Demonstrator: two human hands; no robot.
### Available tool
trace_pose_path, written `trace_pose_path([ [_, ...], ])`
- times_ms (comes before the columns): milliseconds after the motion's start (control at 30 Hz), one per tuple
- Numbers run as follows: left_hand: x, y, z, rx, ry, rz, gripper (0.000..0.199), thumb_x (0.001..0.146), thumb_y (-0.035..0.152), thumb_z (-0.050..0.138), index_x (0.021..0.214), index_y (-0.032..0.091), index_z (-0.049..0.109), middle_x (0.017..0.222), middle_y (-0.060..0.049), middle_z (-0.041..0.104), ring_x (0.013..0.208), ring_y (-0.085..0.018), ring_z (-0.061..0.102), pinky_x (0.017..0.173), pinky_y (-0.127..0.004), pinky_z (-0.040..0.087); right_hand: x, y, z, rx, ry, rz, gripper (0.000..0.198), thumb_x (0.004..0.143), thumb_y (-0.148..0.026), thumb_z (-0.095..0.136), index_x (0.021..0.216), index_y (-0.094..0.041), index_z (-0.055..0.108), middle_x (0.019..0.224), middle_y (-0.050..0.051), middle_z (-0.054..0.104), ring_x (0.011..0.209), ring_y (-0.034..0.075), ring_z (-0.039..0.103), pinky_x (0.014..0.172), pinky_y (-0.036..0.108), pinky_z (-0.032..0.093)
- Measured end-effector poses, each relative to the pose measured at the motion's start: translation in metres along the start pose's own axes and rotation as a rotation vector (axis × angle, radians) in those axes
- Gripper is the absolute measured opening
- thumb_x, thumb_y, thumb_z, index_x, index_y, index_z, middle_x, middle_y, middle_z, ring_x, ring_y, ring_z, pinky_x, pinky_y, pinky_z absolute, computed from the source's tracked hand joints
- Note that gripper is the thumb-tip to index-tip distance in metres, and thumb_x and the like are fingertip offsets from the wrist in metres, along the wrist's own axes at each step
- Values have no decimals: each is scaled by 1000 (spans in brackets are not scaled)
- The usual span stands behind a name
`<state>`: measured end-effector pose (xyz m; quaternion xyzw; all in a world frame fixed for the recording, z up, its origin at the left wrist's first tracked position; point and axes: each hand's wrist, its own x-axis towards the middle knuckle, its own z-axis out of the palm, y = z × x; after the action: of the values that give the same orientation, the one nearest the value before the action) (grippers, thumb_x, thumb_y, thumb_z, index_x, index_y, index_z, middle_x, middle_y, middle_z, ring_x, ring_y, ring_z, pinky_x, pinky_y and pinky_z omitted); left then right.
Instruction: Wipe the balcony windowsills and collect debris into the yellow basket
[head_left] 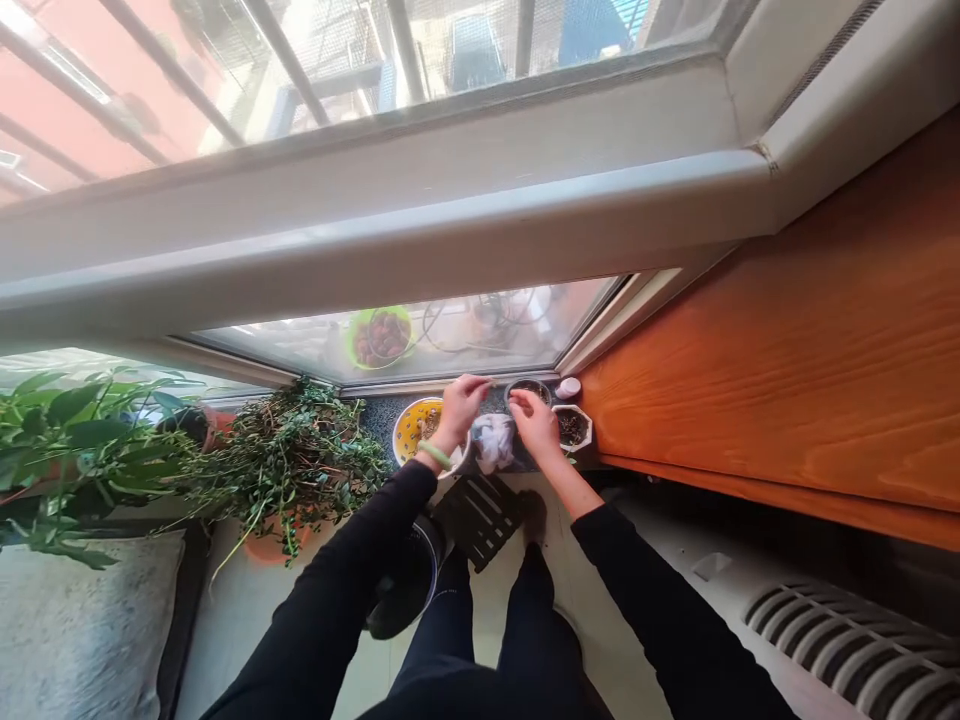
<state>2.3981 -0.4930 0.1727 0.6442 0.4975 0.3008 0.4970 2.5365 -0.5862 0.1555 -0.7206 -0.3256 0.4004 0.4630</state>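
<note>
My left hand (459, 408), with a pale green bangle (435, 454) at the wrist, is above the right side of a yellow patterned bowl (409, 428). Its thumb and fingers pinch together, and what they hold is too small to make out. My right hand (535, 420) hovers over the near edge of a round dark pot (527, 386) of soil. Those fingertips are also closed, on something I cannot make out. Between the hands lies a crumpled white plastic bag or cloth (494, 440). Right of my right hand stands a white angular pot (576, 428) holding dark soil.
A small white-capped container (568, 388) is by the wooden panel (787, 330). Trailing leafy plants (292, 450) crowd the sill's left. Below are a dark slatted stool (480, 520) and a black bucket (409, 580). A green basin (381, 338) shows behind the glass.
</note>
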Motion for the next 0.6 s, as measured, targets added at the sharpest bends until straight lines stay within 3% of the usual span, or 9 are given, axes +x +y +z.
trace_pose_path([
  [133, -46, 14, -39, -356, 102, -46, 22, 83, 36, 73, 97, 20, 79, 90, -5, 75, 78, -16, 69, 76, -30, 57, -20, -23, 37, 537, -289, 499, 31, 88, -47, 62, 96, -17, 70, 102, 11, 76, 66, 12, 63, 53, 22, 48],
  [200, -68, 12, -55, -415, 165, -131, 25, 79, 39, 76, 94, 19, 79, 89, -5, 76, 78, -17, 70, 77, -31, 58, -27, -30, 60, 663, -333, 586, 28, 86, -45, 66, 91, -17, 68, 100, 11, 76, 57, 8, 58, 46, 18, 42],
  [367, -98, -15, -84, -426, 259, -340, 34, 74, 44, 78, 93, 17, 79, 89, -7, 76, 73, -15, 68, 77, -31, 58, -42, -33, 105, 469, -279, 530, 16, 82, -33, 68, 80, -18, 61, 80, 4, 73, 49, 6, 53, 42, 16, 38],
  [600, -81, -52, -107, -345, 198, -555, 25, 78, 32, 72, 89, 10, 77, 67, -3, 67, 54, -6, 53, 53, -19, 44, -66, -16, 128, 5, -420, 408, 13, 75, -18, 61, 63, -22, 56, 52, -4, 63, 47, 13, 59, 49, 22, 43],
])
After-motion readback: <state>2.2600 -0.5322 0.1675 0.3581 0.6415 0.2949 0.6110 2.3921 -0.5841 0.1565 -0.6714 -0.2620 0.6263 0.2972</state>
